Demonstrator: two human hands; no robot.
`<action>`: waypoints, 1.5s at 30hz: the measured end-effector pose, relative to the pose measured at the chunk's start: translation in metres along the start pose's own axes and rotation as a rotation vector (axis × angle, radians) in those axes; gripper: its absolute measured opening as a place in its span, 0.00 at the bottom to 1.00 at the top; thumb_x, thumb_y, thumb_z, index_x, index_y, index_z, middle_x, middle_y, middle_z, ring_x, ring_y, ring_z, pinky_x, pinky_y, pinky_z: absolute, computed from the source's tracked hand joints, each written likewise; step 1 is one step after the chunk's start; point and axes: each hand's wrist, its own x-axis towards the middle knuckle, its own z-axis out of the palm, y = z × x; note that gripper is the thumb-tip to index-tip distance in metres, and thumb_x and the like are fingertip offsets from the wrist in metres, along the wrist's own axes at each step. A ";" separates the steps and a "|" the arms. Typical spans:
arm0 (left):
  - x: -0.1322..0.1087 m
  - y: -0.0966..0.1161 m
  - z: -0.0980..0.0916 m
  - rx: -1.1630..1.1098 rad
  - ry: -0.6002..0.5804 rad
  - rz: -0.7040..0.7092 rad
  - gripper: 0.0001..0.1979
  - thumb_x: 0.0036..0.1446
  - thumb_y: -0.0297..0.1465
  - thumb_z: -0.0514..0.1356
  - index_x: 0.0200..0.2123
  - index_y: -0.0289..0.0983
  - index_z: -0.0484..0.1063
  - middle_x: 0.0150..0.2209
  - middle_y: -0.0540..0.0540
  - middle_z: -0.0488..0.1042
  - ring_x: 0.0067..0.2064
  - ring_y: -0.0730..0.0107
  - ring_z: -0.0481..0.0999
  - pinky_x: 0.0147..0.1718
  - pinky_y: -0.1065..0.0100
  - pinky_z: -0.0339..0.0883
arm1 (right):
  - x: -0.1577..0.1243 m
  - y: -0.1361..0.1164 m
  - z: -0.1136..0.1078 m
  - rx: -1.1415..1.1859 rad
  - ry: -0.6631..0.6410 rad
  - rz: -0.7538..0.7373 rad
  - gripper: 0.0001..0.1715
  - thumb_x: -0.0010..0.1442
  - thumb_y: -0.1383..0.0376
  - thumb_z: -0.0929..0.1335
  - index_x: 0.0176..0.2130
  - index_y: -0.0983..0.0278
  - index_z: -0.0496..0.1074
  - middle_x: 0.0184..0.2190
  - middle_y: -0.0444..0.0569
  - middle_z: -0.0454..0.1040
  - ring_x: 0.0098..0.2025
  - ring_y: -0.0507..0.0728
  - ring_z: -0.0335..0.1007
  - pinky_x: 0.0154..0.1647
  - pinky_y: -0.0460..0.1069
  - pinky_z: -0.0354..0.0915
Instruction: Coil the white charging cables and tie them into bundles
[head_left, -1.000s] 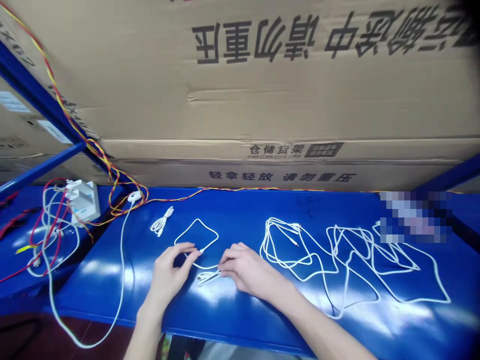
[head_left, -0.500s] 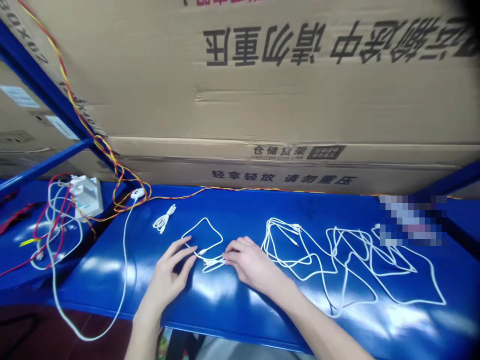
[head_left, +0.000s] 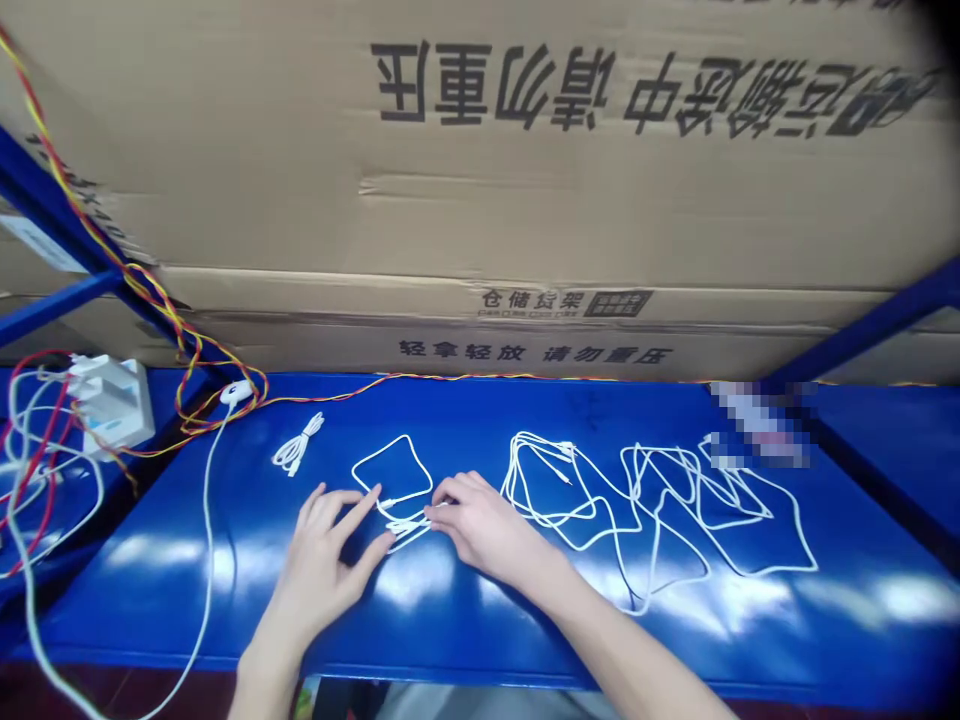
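Note:
A thin white cable (head_left: 394, 465) lies in a small loop on the blue shelf (head_left: 480, 620). Its folded end sits between my two hands. My left hand (head_left: 326, 555) rests flat beside it with fingers spread, the index finger touching the cable. My right hand (head_left: 480, 525) has its fingers curled and pinched on the folded strands at the loop's near side.
A small coiled white cable (head_left: 298, 445) lies left of the loop. Several long loose white cables (head_left: 652, 495) sprawl to the right. Large cardboard boxes (head_left: 495, 190) stand behind. A white charger (head_left: 112, 400) with red, yellow and white wires sits far left.
My left hand went from pinching the cable to lying flat with fingers spread. The folded strands were drawn together under my right fingers. The view shifted slightly right.

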 end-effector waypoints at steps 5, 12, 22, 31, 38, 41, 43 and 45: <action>-0.001 0.002 -0.003 -0.059 -0.117 0.073 0.37 0.58 0.46 0.69 0.68 0.48 0.64 0.61 0.42 0.75 0.62 0.49 0.75 0.70 0.37 0.53 | -0.001 0.002 0.001 -0.014 -0.019 -0.015 0.13 0.72 0.69 0.65 0.45 0.62 0.80 0.44 0.50 0.76 0.46 0.57 0.68 0.51 0.53 0.59; 0.000 0.003 -0.004 -0.104 -0.107 0.056 0.32 0.55 0.46 0.71 0.61 0.46 0.72 0.58 0.42 0.79 0.61 0.48 0.76 0.66 0.40 0.63 | -0.003 -0.002 -0.002 -0.005 0.013 -0.023 0.12 0.71 0.69 0.66 0.45 0.61 0.81 0.53 0.53 0.74 0.54 0.59 0.67 0.57 0.56 0.60; 0.002 0.005 -0.005 -0.172 -0.047 0.090 0.20 0.55 0.41 0.72 0.51 0.45 0.77 0.53 0.45 0.82 0.57 0.52 0.80 0.64 0.45 0.68 | -0.001 -0.004 -0.005 0.035 -0.024 -0.029 0.12 0.72 0.68 0.66 0.46 0.61 0.80 0.50 0.50 0.78 0.53 0.59 0.67 0.57 0.56 0.60; 0.001 0.010 -0.006 -0.090 -0.018 0.167 0.20 0.58 0.38 0.70 0.53 0.44 0.75 0.58 0.42 0.78 0.59 0.52 0.79 0.62 0.46 0.68 | -0.001 -0.002 -0.002 0.053 -0.037 -0.039 0.11 0.73 0.66 0.66 0.44 0.60 0.80 0.49 0.48 0.78 0.51 0.57 0.68 0.57 0.55 0.60; 0.003 0.012 -0.010 -0.157 -0.015 0.138 0.07 0.59 0.33 0.68 0.42 0.42 0.77 0.54 0.43 0.81 0.59 0.52 0.78 0.59 0.50 0.71 | 0.000 -0.003 -0.003 0.115 -0.057 -0.030 0.10 0.72 0.64 0.68 0.46 0.60 0.81 0.48 0.48 0.77 0.49 0.56 0.68 0.55 0.53 0.62; 0.003 0.010 -0.009 -0.169 0.002 0.155 0.04 0.61 0.31 0.68 0.40 0.42 0.77 0.52 0.44 0.82 0.58 0.53 0.79 0.58 0.51 0.71 | 0.001 -0.001 -0.005 0.158 -0.051 -0.023 0.10 0.71 0.63 0.69 0.47 0.61 0.81 0.47 0.49 0.78 0.49 0.56 0.69 0.55 0.53 0.63; 0.002 0.009 -0.007 -0.171 0.007 0.164 0.03 0.61 0.30 0.68 0.39 0.42 0.78 0.52 0.45 0.82 0.58 0.53 0.79 0.57 0.50 0.71 | 0.001 0.002 -0.006 0.181 -0.043 -0.010 0.10 0.69 0.61 0.71 0.48 0.60 0.81 0.47 0.48 0.78 0.49 0.57 0.70 0.55 0.53 0.64; 0.002 0.007 -0.005 -0.172 0.023 0.164 0.03 0.61 0.31 0.69 0.39 0.43 0.80 0.52 0.45 0.82 0.58 0.53 0.79 0.57 0.50 0.71 | 0.001 0.004 -0.007 0.202 -0.030 0.012 0.13 0.67 0.57 0.73 0.49 0.60 0.81 0.47 0.49 0.77 0.49 0.57 0.71 0.56 0.53 0.65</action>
